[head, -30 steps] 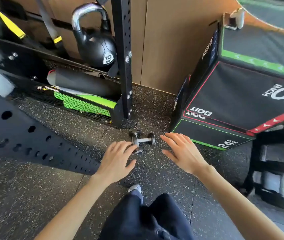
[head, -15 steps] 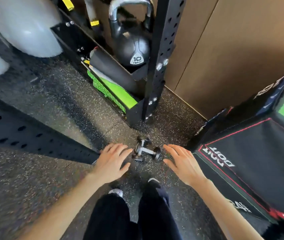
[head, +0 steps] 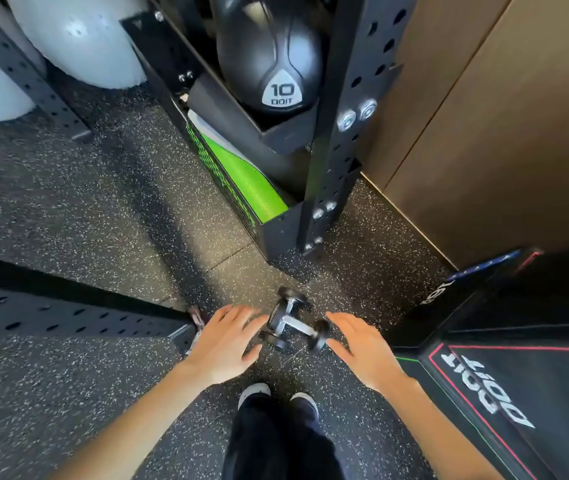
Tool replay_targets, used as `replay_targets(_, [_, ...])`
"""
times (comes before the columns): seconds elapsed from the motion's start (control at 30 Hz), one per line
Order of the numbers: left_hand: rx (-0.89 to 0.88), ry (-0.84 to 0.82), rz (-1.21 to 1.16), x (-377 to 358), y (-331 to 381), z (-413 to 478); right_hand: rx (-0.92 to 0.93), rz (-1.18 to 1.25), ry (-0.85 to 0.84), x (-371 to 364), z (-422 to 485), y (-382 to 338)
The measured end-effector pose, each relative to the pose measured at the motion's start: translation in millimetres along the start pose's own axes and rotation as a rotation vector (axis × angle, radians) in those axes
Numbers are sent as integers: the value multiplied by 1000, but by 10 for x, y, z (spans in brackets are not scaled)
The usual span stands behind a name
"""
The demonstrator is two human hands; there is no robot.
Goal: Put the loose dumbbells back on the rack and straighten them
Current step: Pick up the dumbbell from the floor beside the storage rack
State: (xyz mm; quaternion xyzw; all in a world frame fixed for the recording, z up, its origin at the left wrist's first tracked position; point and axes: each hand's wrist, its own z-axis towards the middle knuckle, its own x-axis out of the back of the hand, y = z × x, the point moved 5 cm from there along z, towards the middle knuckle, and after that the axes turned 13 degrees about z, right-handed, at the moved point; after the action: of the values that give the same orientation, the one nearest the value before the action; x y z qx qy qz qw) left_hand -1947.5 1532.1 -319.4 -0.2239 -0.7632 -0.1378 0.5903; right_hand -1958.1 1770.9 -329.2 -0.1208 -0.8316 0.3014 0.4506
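**Inspector:** Report the position of the work items.

**Technician:** Two small dumbbells (head: pixel 293 325) lie on the speckled floor (head: pixel 103 209). They touch and cross at an angle, directly ahead of the person's shoes (head: pixel 255 393). They sit between the foot of the black storage frame (head: pixel 341 133) and the padded box (head: pixel 518 382).

**Inspector:** State of the hands?

**Technician:** Left hand (head: pixel 224 341): released, fingers spread, just beside the heads on its side. Contact cannot be confirmed. Right hand (head: pixel 362 351): released, fingers extended, just beside the head on the opposite side. Neither hand grasps anything.

**Inspector:** Progress against the task?

**Technician:** Judged to be at the pick-up step for this pair. Neither dumbbell is lifted and none is seen racked. The frame in view carries a kettlebell (head: pixel 272 64) marked 10, with a green mat (head: pixel 241 178) below it. No dumbbell rack can be identified from this viewpoint.

**Inspector:** Work outstanding?

**Technician:** All of it, as far as the view shows:
1. Close one hand on each handle.
2. Lift and carry to the rack.
3. Seat each dumbbell.
4. Align the row.

Caution: the pair rests loosely together and may shift when one is taken.
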Motion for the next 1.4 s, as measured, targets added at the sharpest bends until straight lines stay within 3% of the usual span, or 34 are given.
replay_targets(0.23, [15, 1, -4, -1522, -4, 813, -27, -43, -65, -814, 966, 1001])
replay_targets(0.5, [5, -52, 1, -3406, -108, 1612, -66, 66, -89, -2252, 2133, 2157])
replay_targets(0.7, [-22, 15, 5, -4318, -159, 1962, -68, 155, -106, -3277, 2774, 2785])
replay_targets(0.97, [-54, 50, -74, -4893, -124, 2045, -141, 116, -38, -3840, 3088, 3078])
replay_targets(1.13, [-43, 79, -139, -4961, -119, 1999, -152, 14, -7, -3853, 3111, 3071])
replay_targets(1.4, [35, -32, -46, -4671, -325, 1679, -220, 172, -77, -3528, 2858, 2766])
